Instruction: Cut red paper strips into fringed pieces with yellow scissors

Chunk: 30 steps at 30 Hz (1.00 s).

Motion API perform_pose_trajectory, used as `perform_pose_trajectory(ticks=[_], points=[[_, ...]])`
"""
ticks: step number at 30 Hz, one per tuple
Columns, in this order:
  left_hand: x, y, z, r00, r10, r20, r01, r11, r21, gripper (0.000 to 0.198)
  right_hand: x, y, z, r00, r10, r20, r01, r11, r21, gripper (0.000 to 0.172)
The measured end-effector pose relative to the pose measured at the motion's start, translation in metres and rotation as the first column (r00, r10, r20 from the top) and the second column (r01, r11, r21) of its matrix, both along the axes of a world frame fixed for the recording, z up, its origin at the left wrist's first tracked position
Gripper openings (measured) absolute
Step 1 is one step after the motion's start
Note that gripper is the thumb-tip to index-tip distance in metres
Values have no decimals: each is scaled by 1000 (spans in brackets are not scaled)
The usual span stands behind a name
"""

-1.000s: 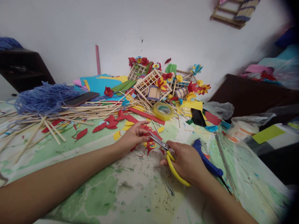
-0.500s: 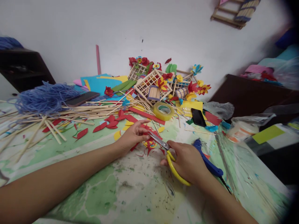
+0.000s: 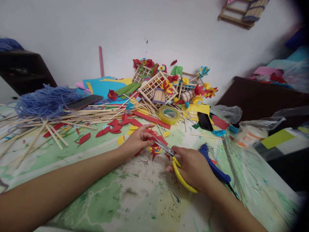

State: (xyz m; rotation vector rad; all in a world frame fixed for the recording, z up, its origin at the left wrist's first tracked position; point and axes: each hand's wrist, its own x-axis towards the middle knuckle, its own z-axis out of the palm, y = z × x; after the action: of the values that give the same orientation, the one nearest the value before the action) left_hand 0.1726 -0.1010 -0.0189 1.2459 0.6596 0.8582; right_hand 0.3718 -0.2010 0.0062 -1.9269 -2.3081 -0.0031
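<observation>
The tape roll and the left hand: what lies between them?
In the head view, a long red paper strip lies between the tape roll and left hand.

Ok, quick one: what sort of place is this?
Probably a craft workroom: yellow-handled scissors, scraps of cut red paper, loose wooden sticks, and paper flowers on small stick lattices heaped against the wall.

Head-worn view, facing forward and down
</observation>
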Motion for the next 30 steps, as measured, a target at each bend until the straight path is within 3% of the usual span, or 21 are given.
perform_pose_trajectory(ticks=[11, 20, 30], points=[[0, 4, -7, 999, -19, 47, 18, 1000, 16, 70, -1, 0, -1, 1000, -15, -13, 14, 1000, -17, 37], [-1, 3, -1, 999, 46, -19, -46, 999, 14, 69, -1, -1, -1, 1000, -11, -12, 11, 1000, -11, 25], [-2, 6, -3, 997, 78, -26, -77, 996, 41, 70, 0, -1, -1, 1000, -22, -2, 22, 1000, -16, 23]])
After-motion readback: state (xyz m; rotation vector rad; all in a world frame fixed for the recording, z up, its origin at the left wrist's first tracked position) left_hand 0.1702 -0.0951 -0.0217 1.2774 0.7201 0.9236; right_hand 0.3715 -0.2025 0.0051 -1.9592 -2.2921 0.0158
